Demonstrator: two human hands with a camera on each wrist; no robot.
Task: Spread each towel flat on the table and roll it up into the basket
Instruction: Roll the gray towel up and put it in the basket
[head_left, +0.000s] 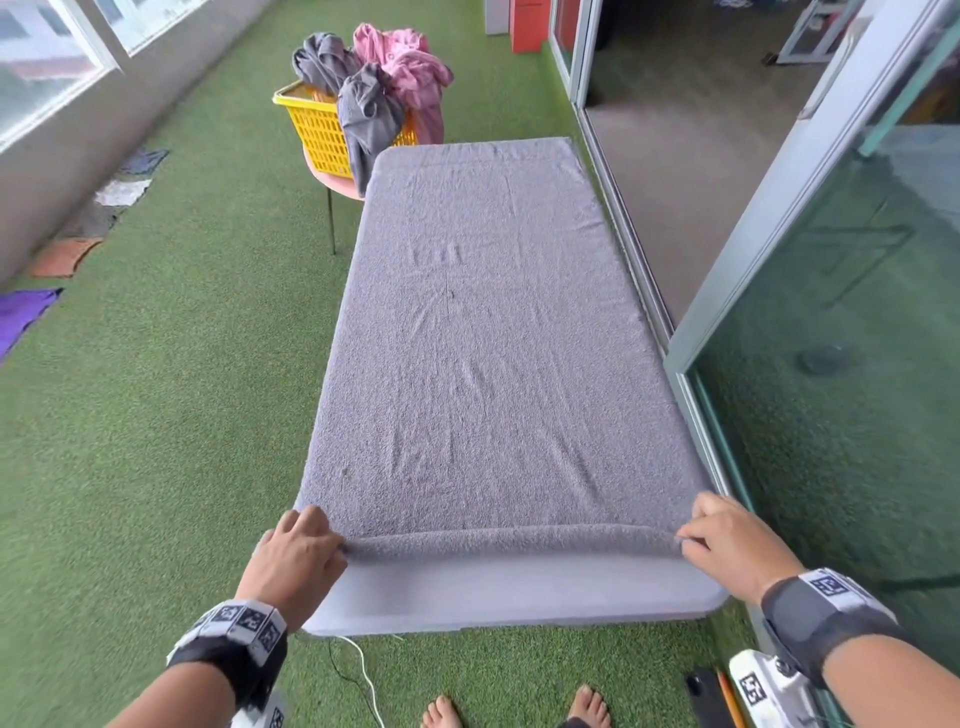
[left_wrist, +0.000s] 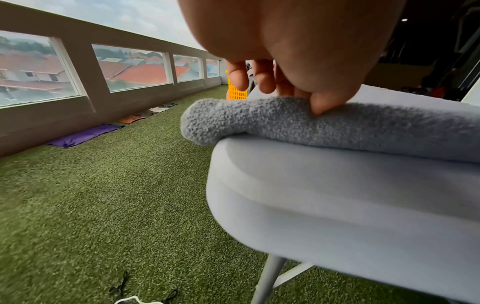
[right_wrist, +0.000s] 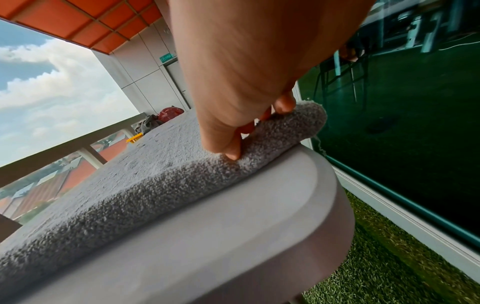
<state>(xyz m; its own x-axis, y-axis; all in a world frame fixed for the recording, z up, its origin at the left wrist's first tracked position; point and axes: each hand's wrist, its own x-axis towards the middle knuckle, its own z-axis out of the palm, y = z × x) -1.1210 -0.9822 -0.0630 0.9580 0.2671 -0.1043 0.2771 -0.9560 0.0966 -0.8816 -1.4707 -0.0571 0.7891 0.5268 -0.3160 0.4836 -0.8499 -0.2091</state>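
- A grey towel (head_left: 488, 332) is spread flat along the table (head_left: 514, 597), covering nearly its whole top; only a bare strip of the table is left at the near end.
- The near edge of the towel is turned over into a low, narrow roll (head_left: 509, 540) running across the table's width.
- The left end of that roll is pinched by the left hand (head_left: 296, 556), the thumb (left_wrist: 322, 105) pressed on the near side and the fingers curled over the top.
- The right end of the roll is pinched by the right hand (head_left: 732, 545) in the same way, its thumb (right_wrist: 228, 148) dug into the pile and a fingertip (right_wrist: 284, 105) resting on the roll's crest.
- Beyond the table's far left corner a yellow basket (head_left: 317, 130) is seen on a small pink stand (head_left: 337, 182), with grey and pink towels (head_left: 374, 78) heaped in it and hanging over its rim.
- Green artificial turf (head_left: 171, 395) is laid around the table, and bare feet (head_left: 514, 706) are seen on it just below the table's near edge.
- To the table's left, cloths (head_left: 21, 317) are laid along the low wall; to its right stands a sliding glass door (head_left: 831, 322).
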